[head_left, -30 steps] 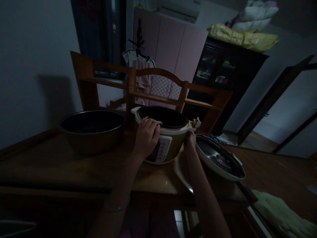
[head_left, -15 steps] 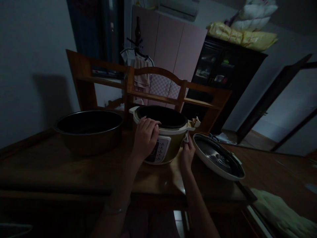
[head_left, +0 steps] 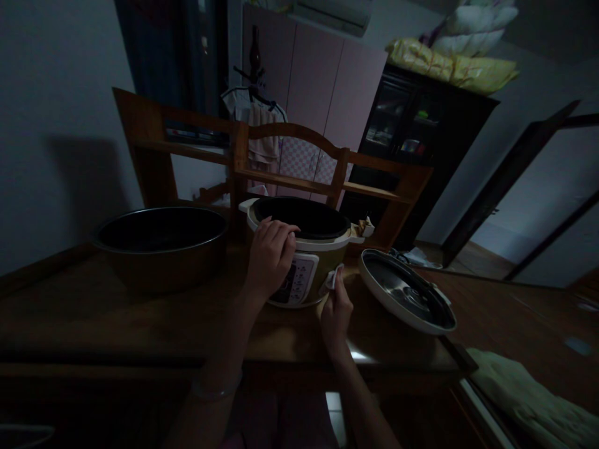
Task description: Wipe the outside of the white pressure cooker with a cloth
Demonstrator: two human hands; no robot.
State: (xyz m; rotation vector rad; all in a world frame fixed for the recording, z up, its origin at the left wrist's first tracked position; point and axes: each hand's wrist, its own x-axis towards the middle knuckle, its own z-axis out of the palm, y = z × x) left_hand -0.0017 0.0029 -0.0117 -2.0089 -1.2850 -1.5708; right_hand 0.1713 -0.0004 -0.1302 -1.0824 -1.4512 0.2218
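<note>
An open electric cooker (head_left: 327, 255) with a white rim, a gold-green body and a front button panel stands upright on the wooden desk (head_left: 196, 324). My left hand (head_left: 274, 252) is closed over its front rim, fingers bent toward the dark inside. Low on the cooker's right side, my right hand (head_left: 337, 312) pinches a small white cloth (head_left: 331, 278) against the body. The detached lid (head_left: 407, 293) lies at the right, its metal inner face up. On the left sits a large dark inner pot (head_left: 161, 262).
A wooden shelf rack (head_left: 290, 178) rises along the desk's back edge. Beyond it are pink cabinet doors (head_left: 313, 81) and a dark glass-fronted cabinet (head_left: 421, 149). Pale green fabric (head_left: 528, 399) lies at lower right, past the desk's corner.
My right hand has moved down and left with the cloth, from under the cooker's right handle to its lower side. My left hand stays on the rim. The view has shifted slightly.
</note>
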